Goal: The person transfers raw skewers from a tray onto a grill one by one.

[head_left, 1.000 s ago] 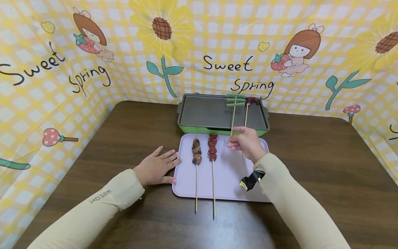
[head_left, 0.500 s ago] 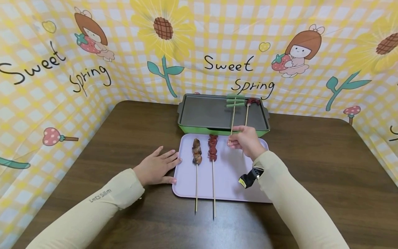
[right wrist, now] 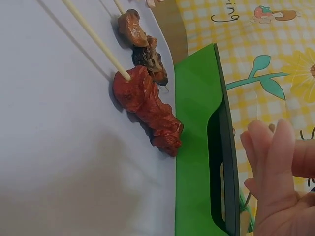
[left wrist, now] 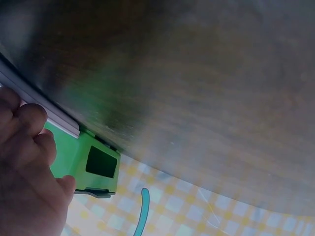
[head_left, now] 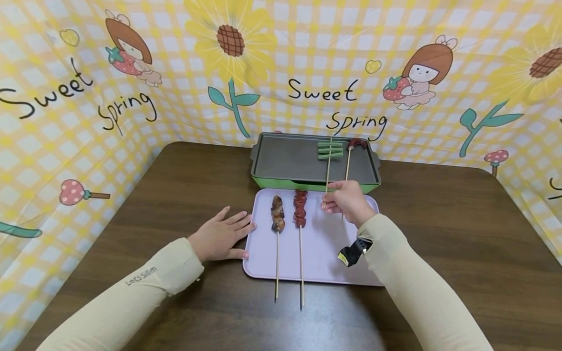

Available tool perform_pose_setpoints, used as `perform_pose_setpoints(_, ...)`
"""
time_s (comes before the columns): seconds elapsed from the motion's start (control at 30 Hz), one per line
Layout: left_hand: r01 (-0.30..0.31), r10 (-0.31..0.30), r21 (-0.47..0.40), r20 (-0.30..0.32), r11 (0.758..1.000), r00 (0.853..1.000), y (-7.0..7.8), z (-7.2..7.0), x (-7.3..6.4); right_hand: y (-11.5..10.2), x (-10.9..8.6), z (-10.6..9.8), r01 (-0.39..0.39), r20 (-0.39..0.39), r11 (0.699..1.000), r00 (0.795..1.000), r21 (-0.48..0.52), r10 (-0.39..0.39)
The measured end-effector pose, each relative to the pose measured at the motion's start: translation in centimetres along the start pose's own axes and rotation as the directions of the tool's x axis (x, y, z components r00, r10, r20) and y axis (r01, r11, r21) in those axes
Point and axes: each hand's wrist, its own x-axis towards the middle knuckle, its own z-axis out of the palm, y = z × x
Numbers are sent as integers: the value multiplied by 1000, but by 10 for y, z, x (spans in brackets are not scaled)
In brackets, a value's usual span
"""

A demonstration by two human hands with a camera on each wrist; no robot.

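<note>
Between thumb and fingers, my right hand (head_left: pixel 349 201) pinches the wooden stick of a green vegetable skewer (head_left: pixel 330 151). The skewer's green pieces lie over the right part of the dark griddle (head_left: pixel 285 158). Just right of it, a dark red skewer (head_left: pixel 357 143) rests on the griddle, its stick running down behind my hand. My left hand (head_left: pixel 221 236) lies with fingers spread, fingertips touching the left rim of the lilac tray (head_left: pixel 322 268). On the tray lie a brown meat skewer (head_left: pixel 277 214) and a red meat skewer (head_left: pixel 300 208), sticks pointing toward me.
The griddle's green base (right wrist: pixel 197 147) stands directly behind the tray. Both tray skewers' sticks overhang its front edge. Brown wooden table (head_left: pixel 461 243) surrounds everything, and a yellow checked cloth (head_left: pixel 307 58) rises behind it and at the sides.
The green vegetable skewer has come down and slightly toward me onto the griddle, my right hand still gripping its stick. My left hand has stayed at the tray rim.
</note>
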Motion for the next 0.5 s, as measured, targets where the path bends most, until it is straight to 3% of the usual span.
perform_pose_setpoints(0.5, 6, -6, -2, 10, 1000, 1000, 1, 0, 1, 0, -2, -2, -10, 17, 999, 1000, -36, 10)
